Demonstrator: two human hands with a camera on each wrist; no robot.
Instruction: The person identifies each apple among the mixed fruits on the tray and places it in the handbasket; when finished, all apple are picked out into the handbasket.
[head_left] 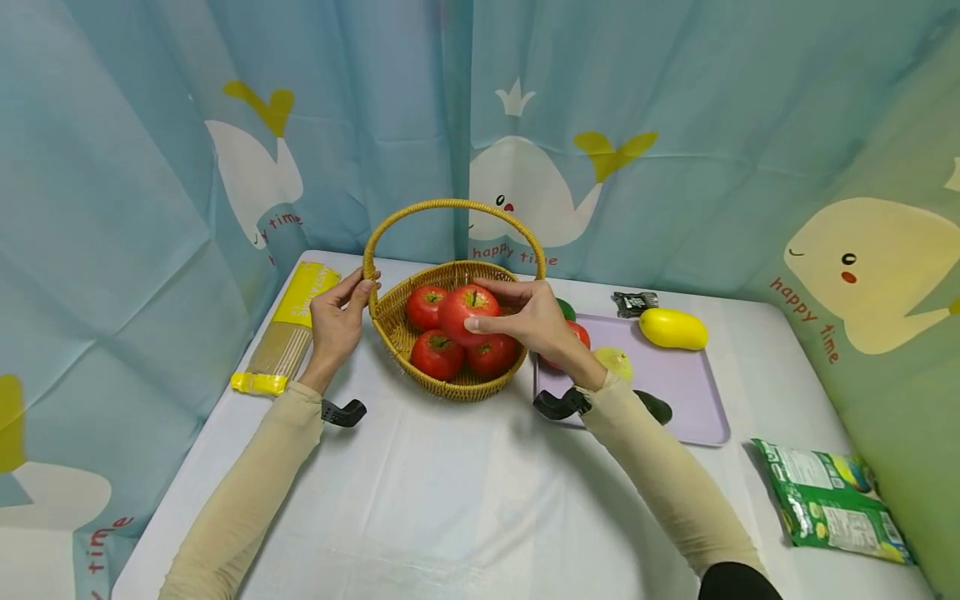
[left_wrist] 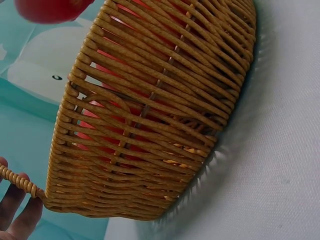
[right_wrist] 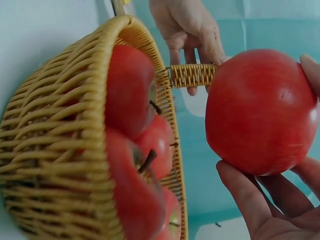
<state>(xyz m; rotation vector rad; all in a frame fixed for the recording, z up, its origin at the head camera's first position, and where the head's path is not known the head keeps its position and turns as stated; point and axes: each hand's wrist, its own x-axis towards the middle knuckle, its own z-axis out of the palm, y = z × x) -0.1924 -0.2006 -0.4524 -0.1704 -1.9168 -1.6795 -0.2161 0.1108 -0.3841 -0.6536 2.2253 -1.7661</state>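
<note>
A wicker basket (head_left: 465, 392) with a tall arched handle (head_left: 450, 203) stands at the back of the table, with several red apples (head_left: 437, 354) inside. My left hand (head_left: 333, 329) grips the handle low on its left side, thumb and fingers round it, as the right wrist view also shows. Above the basket, my right hand (head_left: 536, 321) holds another red apple (head_left: 468, 308) between thumb and fingers. That held apple (right_wrist: 262, 112) is apart from the ones in the basket in the right wrist view. Through the weave (left_wrist: 150, 110), red shows in the left wrist view.
Right of the basket, a lilac tray (head_left: 690, 408) bears a yellow oblong fruit (head_left: 672, 328), a yellow-green round fruit (head_left: 615, 364), a dark green piece (head_left: 652, 407) and a red one (head_left: 577, 335). A black packet (head_left: 634, 303), green bag (head_left: 832, 500) and pasta pack (head_left: 288, 333) lie around.
</note>
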